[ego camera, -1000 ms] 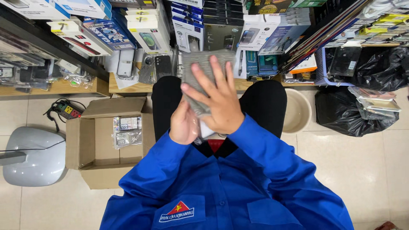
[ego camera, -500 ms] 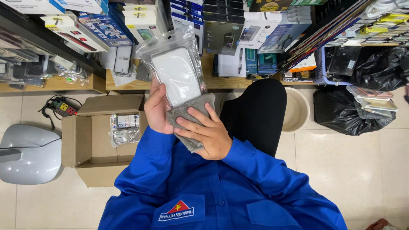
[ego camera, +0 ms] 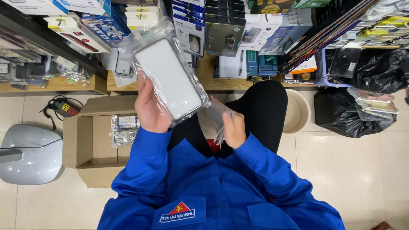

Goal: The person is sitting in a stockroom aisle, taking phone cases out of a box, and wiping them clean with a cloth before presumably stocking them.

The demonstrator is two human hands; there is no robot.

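- A white, rounded rectangular phone case (ego camera: 168, 79) sealed in a clear plastic bag is held up in front of the person's chest, tilted so that its top leans to the left
- The left hand (ego camera: 150, 108) is closed around the lower left edge of the bagged case, with the thumb pressed on the front of it
- A second, crumpled piece of clear plastic wrapping (ego camera: 218, 117) is pinched in the right hand (ego camera: 234, 130), whose fingers are curled shut on it just beside the lower right corner of the case
- Both arms are covered by blue sleeves (ego camera: 272, 170), and black trousers (ego camera: 260, 106) are seen on the raised knees beneath the hands
- An open cardboard box (ego camera: 85, 145) is set on the tiled floor to the left of the person, and small clear packets (ego camera: 123, 130) are lying inside it
- A grey rounded object (ego camera: 30, 153) is seen on the floor at the far left, and a power strip (ego camera: 64, 108) lies near the box
- Boxed goods are stacked on wooden shelves (ego camera: 51, 85) behind the hands
- A beige round basin (ego camera: 297, 113) and black plastic bags (ego camera: 345, 113) are seen on the floor to the right
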